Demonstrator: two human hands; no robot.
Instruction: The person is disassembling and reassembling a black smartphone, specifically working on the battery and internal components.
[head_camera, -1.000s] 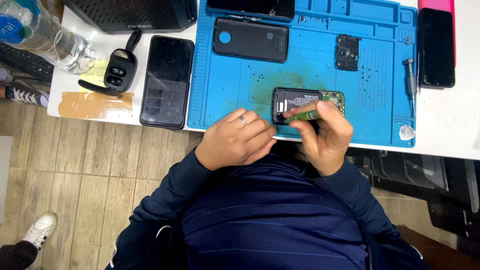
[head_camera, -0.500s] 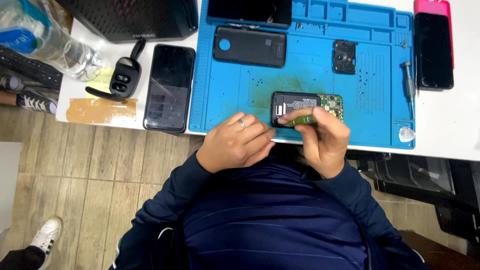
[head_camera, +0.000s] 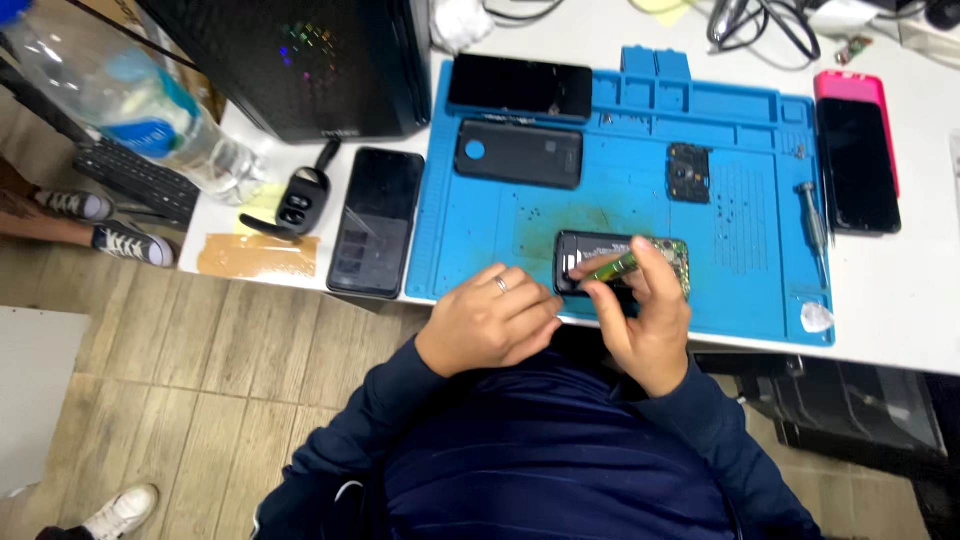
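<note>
Right hand (head_camera: 648, 320) fingers pinch 1 green tool (head_camera: 610, 267) over 1 opened phone (head_camera: 600, 262); left hand (head_camera: 490, 325) curled, empty.

Blue work mat (head_camera: 760, 290) on white desk (head_camera: 900, 310), reaching its front edge. Opened phone (head_camera: 600, 262) with exposed circuit board, at mat's front edge. Right hand (head_camera: 648, 318) pinches a green tool (head_camera: 612, 267) against the phone; left hand (head_camera: 492, 322), ring on one finger, curled, touching the phone's left end. Black back cover (head_camera: 520, 154) near mat's far left corner. Screwdriver (head_camera: 814, 222) by mat's right edge.
</note>
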